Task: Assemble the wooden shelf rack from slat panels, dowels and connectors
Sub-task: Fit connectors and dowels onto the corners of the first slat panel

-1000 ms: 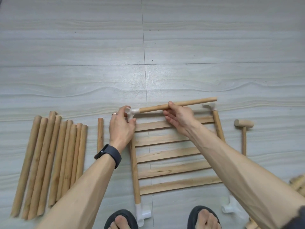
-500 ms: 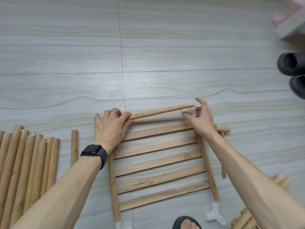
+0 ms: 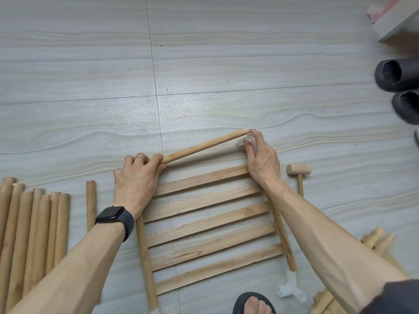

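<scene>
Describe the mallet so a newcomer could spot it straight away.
Find the slat panel lying mid-floor. Just past its far right corner, beside the right hand, lies the mallet. Unlike the plain dowels on the floor, it has a stubby barrel head across a thin handle.

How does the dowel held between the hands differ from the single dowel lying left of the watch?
The held dowel runs crosswise, tilted; the single dowel points away from the person. The left hand grips the held dowel, and the right hand pinches a white connector at its other end; the single dowel lies untouched on the floor. Both are round, pale wood.
</scene>
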